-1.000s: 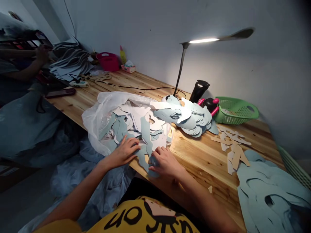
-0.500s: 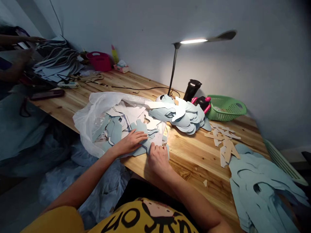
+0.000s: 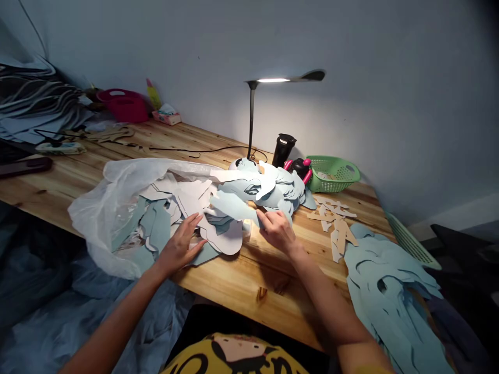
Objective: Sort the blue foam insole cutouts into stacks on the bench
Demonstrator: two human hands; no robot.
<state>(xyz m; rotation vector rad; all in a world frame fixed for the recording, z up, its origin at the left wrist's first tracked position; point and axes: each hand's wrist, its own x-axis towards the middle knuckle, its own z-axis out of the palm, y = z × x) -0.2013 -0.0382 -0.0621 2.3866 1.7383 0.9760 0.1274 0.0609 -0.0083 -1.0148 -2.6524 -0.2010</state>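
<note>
A pale blue cut piece (image 3: 235, 205) is pinched at its right end by my right hand (image 3: 277, 228), raised a little over the pile. My left hand (image 3: 183, 244), fingers spread, rests on white and blue cut pieces (image 3: 223, 236) at the mouth of a clear plastic bag (image 3: 97, 208). More blue pieces (image 3: 155, 223) lie inside the bag. Just behind my right hand, a heap of light blue and white pieces (image 3: 284, 189) sits below the lamp.
A lit desk lamp (image 3: 251, 119), black cup (image 3: 284, 149) and green basket (image 3: 331, 174) stand along the wall. Small scraps (image 3: 339, 231) and a large blue stack (image 3: 390, 280) lie right. A pink basket (image 3: 123, 106), phone (image 3: 25, 166) and grey stack (image 3: 39, 104) are left.
My right hand has moved right and lifted a blue piece from the pile. My left hand has shifted back toward the table edge, fingers spread. The view has turned right; the other person's hands are out of view.
</note>
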